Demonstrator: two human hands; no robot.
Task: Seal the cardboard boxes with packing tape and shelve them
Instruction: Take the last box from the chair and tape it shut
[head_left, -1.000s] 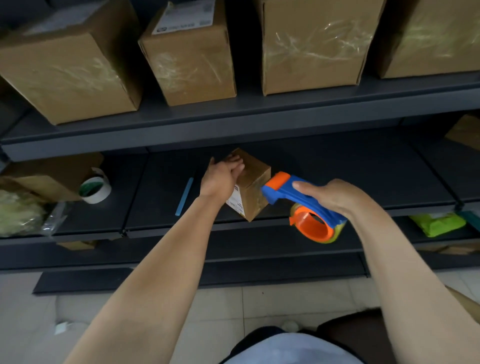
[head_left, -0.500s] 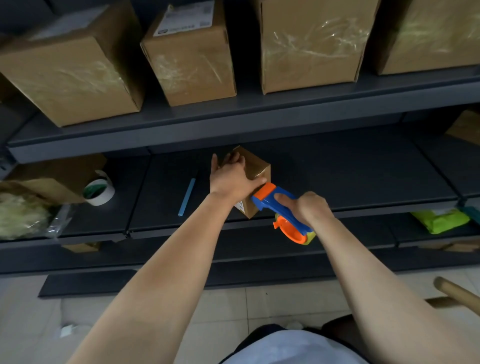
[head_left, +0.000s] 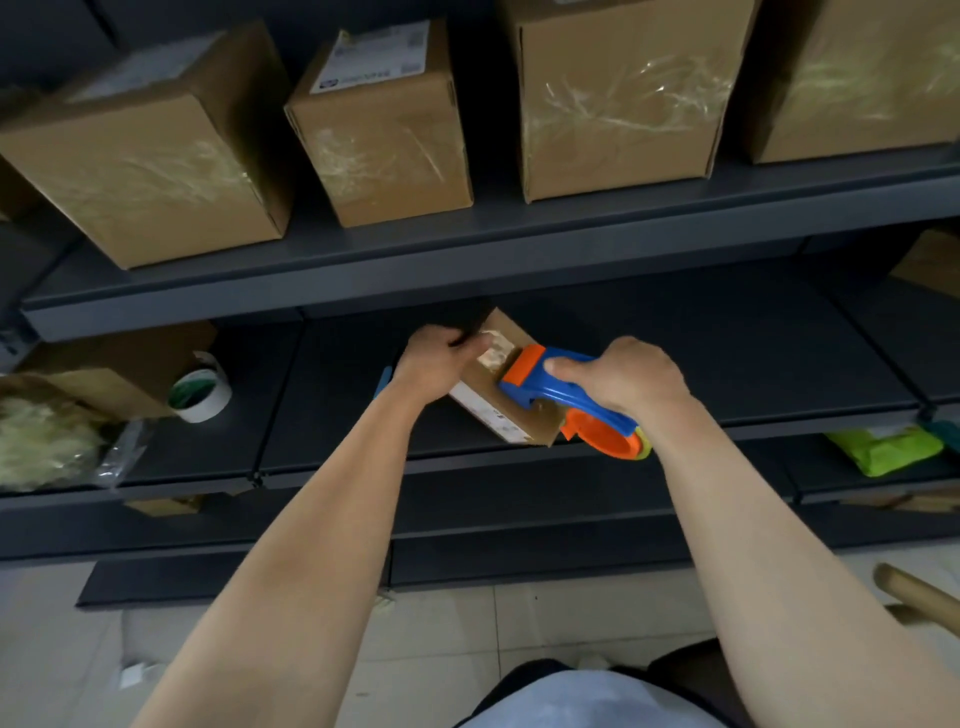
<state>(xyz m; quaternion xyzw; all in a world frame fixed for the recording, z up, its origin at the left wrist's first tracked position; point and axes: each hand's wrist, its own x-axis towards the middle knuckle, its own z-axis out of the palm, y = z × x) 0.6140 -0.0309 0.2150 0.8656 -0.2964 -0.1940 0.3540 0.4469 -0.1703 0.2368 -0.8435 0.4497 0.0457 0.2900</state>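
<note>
A small cardboard box (head_left: 498, 415) with a white label lies tilted on the middle shelf (head_left: 727, 374). My left hand (head_left: 434, 361) grips its far left corner. My right hand (head_left: 623, 376) holds the blue and orange tape dispenser (head_left: 558, 387) by the handle, its orange head pressed on the box's top, where a strip of clear tape shines. Several taped cardboard boxes (head_left: 384, 135) stand on the upper shelf.
A white roll of tape (head_left: 200, 392) and an open carton (head_left: 119, 364) sit at the left of the middle shelf, beside a bag of pale filler (head_left: 47, 447). A blue strip (head_left: 383, 379) lies behind my left wrist. A green packet (head_left: 883, 447) lies lower right. Tiled floor below.
My right hand has brought the dispenser from the box's right side up onto its top. The box has tipped flatter, and my left hand has shifted to its far corner.
</note>
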